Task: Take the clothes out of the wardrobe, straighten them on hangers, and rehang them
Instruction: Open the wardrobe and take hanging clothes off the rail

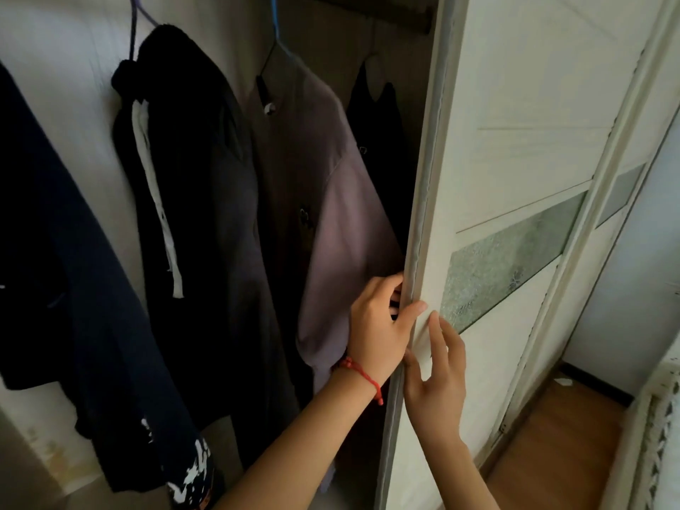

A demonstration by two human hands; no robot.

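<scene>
Several garments hang inside the open wardrobe: a dark navy coat (73,288) at the left, a black hooded jacket (198,215) with white drawstrings on a purple hanger (134,16), a mauve shirt (331,215) on a blue hanger (274,20), and a black garment (382,115) at the back right. My left hand (379,329), with a red string at the wrist, grips the edge of the white sliding door (515,123), thumb on the front face. Beside it, my right hand (436,377) presses straight fingers flat against the door's front. Neither hand touches the clothes.
A second sliding door panel (625,171) with a frosted glass band stands to the right. Wooden floor (559,436) shows at the lower right, beside a white lattice object (662,417). The wardrobe's pale back wall (73,49) shows behind the clothes.
</scene>
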